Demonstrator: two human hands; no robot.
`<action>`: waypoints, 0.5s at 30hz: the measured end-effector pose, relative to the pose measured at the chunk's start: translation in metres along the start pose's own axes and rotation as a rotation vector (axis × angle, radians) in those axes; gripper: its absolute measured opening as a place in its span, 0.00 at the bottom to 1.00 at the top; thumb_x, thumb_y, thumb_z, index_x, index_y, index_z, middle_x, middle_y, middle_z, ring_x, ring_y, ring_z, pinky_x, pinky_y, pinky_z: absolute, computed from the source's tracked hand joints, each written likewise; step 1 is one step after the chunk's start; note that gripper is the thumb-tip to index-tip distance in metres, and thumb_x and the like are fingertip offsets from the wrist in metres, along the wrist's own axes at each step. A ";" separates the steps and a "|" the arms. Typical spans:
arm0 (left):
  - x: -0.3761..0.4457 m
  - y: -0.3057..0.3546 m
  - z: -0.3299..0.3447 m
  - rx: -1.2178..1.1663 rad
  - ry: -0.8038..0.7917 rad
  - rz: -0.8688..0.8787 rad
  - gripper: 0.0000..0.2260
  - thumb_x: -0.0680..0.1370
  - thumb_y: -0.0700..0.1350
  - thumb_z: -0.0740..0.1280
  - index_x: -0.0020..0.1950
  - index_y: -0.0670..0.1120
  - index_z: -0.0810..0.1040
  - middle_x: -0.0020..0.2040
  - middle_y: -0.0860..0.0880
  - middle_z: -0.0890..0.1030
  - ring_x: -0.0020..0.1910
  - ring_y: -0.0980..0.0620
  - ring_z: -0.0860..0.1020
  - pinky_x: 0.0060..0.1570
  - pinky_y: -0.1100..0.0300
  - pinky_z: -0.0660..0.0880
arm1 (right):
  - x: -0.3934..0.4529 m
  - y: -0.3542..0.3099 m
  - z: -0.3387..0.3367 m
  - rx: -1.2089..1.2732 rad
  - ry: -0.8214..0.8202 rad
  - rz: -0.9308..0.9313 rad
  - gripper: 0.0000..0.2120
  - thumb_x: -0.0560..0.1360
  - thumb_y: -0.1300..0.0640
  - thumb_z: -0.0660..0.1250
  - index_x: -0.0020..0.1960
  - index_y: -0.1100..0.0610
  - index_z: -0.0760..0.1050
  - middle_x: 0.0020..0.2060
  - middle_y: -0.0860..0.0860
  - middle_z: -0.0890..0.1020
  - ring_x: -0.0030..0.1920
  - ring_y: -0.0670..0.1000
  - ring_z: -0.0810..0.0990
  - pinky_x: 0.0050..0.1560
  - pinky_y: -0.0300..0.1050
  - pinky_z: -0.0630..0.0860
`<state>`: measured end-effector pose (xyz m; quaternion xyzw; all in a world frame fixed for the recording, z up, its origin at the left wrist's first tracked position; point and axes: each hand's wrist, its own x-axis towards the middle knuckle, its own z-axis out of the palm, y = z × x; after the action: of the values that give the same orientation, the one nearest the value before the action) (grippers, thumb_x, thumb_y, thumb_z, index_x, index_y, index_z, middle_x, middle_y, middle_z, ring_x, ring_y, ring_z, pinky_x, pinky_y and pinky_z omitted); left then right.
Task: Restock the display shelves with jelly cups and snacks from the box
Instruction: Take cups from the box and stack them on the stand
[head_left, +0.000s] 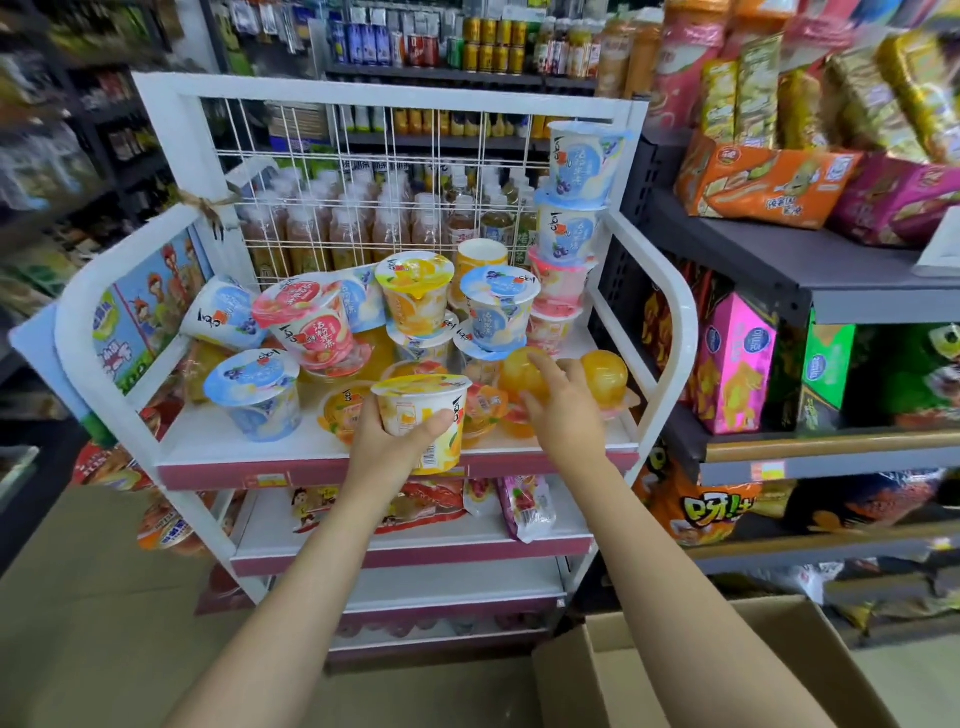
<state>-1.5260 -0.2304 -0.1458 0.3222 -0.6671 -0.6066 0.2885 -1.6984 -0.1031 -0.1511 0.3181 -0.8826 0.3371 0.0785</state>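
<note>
- our left hand (395, 436) grips a yellow-lidded orange jelly cup (423, 421), fingers and thumb curled round its wall, holding it just over the front edge of the top shelf (218, 441) of the white display rack (156, 88).
- our right hand (563, 410) holds nothing; its fingers reach out straight and touch a round orange jelly dome (522, 371) at the right of the same shelf.
- risk, as we judge it: the cups behind lie heaped, several tipped on their sides, such as the pink-lidded cup (306, 322). pushing the dome back could shift that heap.
- the tall stack of cups (571, 223) by the rack's right post looks precarious; a knock from our right arm could bring it down.
- setting our cup too near the lip could let it slide off to the floor.
- the shelf is white and smooth, with a pink price strip in front; snack bags (524, 506) lie on the shelf below.
- the cardboard box (675, 675) stands open at lower right; dark store shelves (779, 270) with snack packets stand on the right, bottled drinks behind the rack.
</note>
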 end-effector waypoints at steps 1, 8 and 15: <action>-0.002 0.003 -0.001 -0.005 0.001 0.017 0.32 0.66 0.55 0.81 0.66 0.56 0.71 0.57 0.61 0.78 0.57 0.61 0.77 0.46 0.66 0.71 | -0.003 -0.002 -0.004 0.014 0.019 0.006 0.25 0.79 0.53 0.67 0.75 0.48 0.66 0.68 0.55 0.69 0.46 0.55 0.80 0.41 0.47 0.77; -0.002 0.023 -0.009 0.054 -0.112 0.171 0.37 0.55 0.57 0.82 0.61 0.69 0.70 0.56 0.67 0.80 0.55 0.67 0.79 0.49 0.67 0.76 | -0.022 -0.065 -0.040 0.695 -0.397 -0.139 0.31 0.73 0.50 0.75 0.73 0.49 0.68 0.62 0.47 0.75 0.56 0.37 0.78 0.55 0.35 0.76; 0.012 0.034 -0.021 0.197 -0.357 0.270 0.47 0.60 0.60 0.82 0.73 0.69 0.60 0.66 0.72 0.72 0.65 0.69 0.72 0.64 0.58 0.73 | -0.009 -0.079 -0.040 0.684 -0.379 -0.097 0.33 0.70 0.51 0.78 0.72 0.52 0.73 0.63 0.43 0.79 0.60 0.32 0.76 0.63 0.34 0.73</action>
<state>-1.5204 -0.2506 -0.1096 0.1445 -0.8005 -0.5418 0.2116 -1.6461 -0.1180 -0.0804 0.4239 -0.7021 0.5430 -0.1804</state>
